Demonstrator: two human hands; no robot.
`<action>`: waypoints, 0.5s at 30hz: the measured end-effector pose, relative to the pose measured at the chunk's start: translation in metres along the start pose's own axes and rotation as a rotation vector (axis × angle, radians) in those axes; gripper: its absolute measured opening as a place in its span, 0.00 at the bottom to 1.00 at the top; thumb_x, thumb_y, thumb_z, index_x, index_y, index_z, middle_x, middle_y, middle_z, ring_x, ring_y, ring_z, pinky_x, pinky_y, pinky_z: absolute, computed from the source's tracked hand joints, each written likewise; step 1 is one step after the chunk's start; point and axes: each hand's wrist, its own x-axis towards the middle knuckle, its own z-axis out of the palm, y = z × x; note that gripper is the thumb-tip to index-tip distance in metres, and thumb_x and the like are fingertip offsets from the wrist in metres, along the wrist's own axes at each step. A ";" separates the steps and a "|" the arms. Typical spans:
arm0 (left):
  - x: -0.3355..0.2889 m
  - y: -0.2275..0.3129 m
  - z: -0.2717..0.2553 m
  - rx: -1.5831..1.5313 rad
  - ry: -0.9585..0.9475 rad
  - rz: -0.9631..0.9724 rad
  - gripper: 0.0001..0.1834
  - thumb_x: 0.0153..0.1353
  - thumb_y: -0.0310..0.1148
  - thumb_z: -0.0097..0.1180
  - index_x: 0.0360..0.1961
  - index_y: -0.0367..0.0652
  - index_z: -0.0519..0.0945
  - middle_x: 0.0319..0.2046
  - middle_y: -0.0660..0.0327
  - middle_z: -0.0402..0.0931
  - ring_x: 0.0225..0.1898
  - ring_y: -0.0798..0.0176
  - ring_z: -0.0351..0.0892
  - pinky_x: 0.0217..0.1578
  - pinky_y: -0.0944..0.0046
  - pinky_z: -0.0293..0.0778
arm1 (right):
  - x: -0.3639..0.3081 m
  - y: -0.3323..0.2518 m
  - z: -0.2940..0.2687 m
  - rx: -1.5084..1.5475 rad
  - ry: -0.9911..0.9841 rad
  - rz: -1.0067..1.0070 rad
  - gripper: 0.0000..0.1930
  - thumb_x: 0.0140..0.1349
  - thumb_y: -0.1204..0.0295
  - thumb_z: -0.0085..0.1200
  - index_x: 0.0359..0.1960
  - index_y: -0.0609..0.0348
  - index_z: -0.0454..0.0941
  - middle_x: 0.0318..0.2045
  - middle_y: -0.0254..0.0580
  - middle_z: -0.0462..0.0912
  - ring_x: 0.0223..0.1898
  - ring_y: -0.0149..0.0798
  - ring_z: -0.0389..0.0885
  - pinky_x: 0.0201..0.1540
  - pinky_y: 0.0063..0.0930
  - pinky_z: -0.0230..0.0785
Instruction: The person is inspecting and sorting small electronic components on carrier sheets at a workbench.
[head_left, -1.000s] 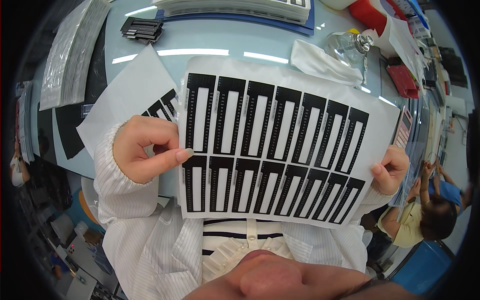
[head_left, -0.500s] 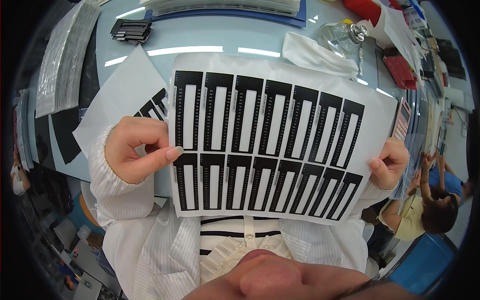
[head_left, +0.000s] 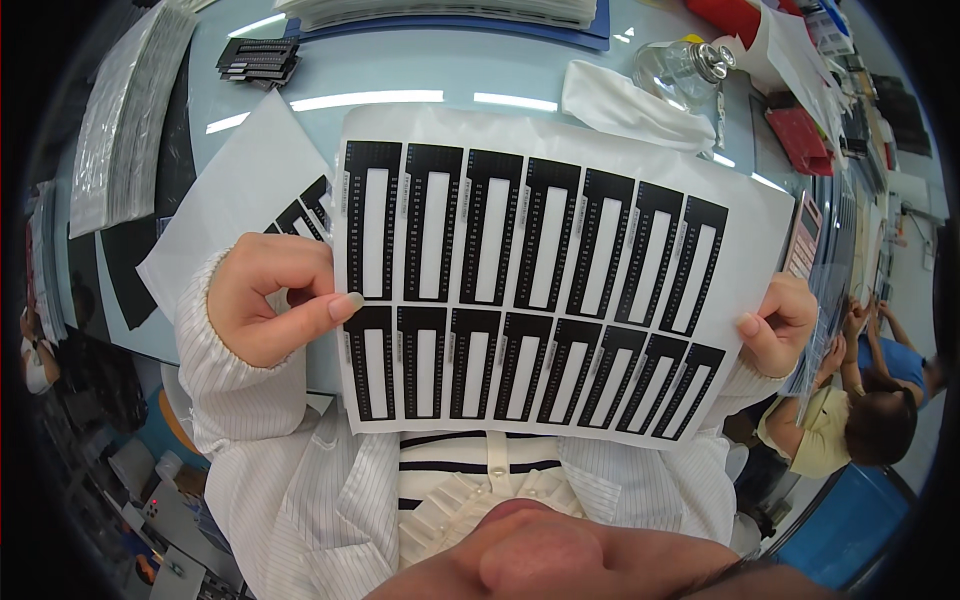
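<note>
Spread between my hands is a white sheet of labels (head_left: 640, 145), with two rows of black rectangular frames printed on it, each around a white strip. At its left edge my left hand (head_left: 277, 295) pinches the sheet, thumb on top and the other fingers curled. My right hand (head_left: 778, 325) grips the right edge the same way, its fingers partly behind the sheet. The sheet is held up in front of my chest, tilted toward me. Beyond my left hand lies another white sheet (head_left: 235, 185) with black frames, partly covered.
Small black pieces (head_left: 258, 62) are piled at the far left of the table. Plastic-wrapped stacks (head_left: 130, 120) stand left. At the far right are a white cloth (head_left: 630, 110), a glass pump bottle (head_left: 675, 75) and a pink calculator (head_left: 803, 237). Co-workers (head_left: 815, 425) sit at the right.
Both hands keep their hold on the label sheet. The sheet and my left hand have shifted very slightly left; little else differs.
</note>
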 end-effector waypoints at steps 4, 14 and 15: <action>0.000 0.000 -0.001 0.005 -0.004 -0.009 0.15 0.55 0.31 0.58 0.15 0.36 0.74 0.13 0.60 0.71 0.14 0.68 0.68 0.16 0.69 0.61 | 0.001 0.000 0.001 0.017 0.005 0.003 0.09 0.48 0.76 0.59 0.15 0.64 0.72 0.14 0.41 0.77 0.13 0.31 0.73 0.18 0.19 0.59; -0.001 0.000 -0.002 -0.016 -0.005 -0.004 0.14 0.55 0.29 0.58 0.15 0.36 0.74 0.14 0.60 0.73 0.15 0.67 0.70 0.17 0.69 0.63 | 0.001 0.001 0.001 -0.013 0.007 -0.011 0.09 0.48 0.76 0.58 0.15 0.64 0.72 0.14 0.41 0.77 0.13 0.31 0.73 0.18 0.19 0.59; -0.001 0.000 -0.002 -0.020 -0.011 -0.007 0.14 0.55 0.29 0.58 0.15 0.36 0.74 0.14 0.60 0.73 0.15 0.66 0.70 0.18 0.69 0.63 | 0.001 0.001 0.001 -0.014 0.006 -0.008 0.09 0.48 0.76 0.58 0.15 0.64 0.72 0.14 0.41 0.77 0.13 0.31 0.73 0.19 0.19 0.59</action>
